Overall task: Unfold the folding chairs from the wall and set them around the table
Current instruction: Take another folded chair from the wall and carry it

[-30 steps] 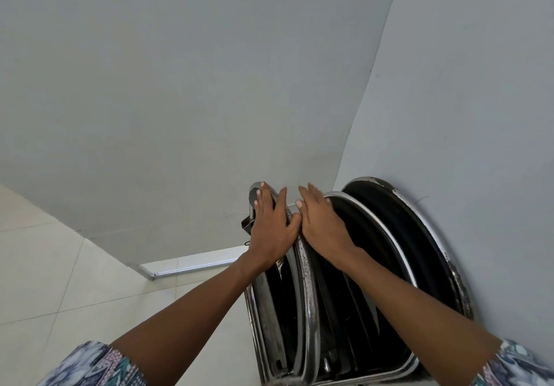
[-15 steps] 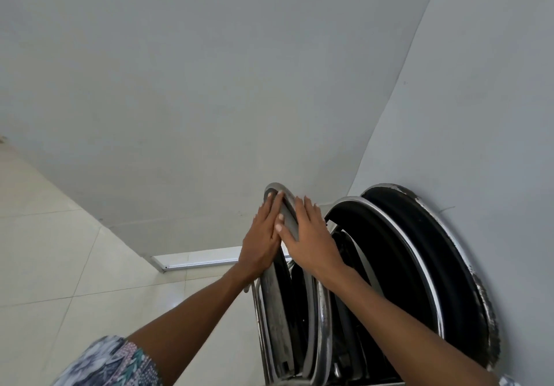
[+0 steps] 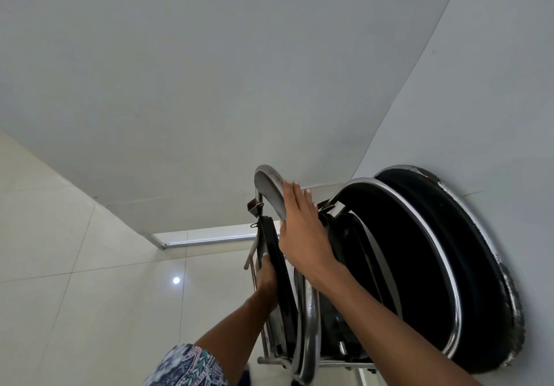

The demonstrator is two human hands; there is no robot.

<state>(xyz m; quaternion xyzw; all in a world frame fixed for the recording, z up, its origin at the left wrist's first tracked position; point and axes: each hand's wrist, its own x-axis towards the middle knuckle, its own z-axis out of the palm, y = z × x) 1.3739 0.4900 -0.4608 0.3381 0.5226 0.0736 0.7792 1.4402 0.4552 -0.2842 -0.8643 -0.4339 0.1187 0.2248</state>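
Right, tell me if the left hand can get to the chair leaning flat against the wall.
Probably not directly. The left hand is down on the front chair, and the middle chair plus the right hand stand between it and the back chair against the wall.

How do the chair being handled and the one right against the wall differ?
The front chair is tipped away from the stack, held by the right hand and left hand; the wall chair leans untouched. The wall chair's chrome looks chipped; the front chair's smoother. Both are folded, chrome-framed, black-padded.
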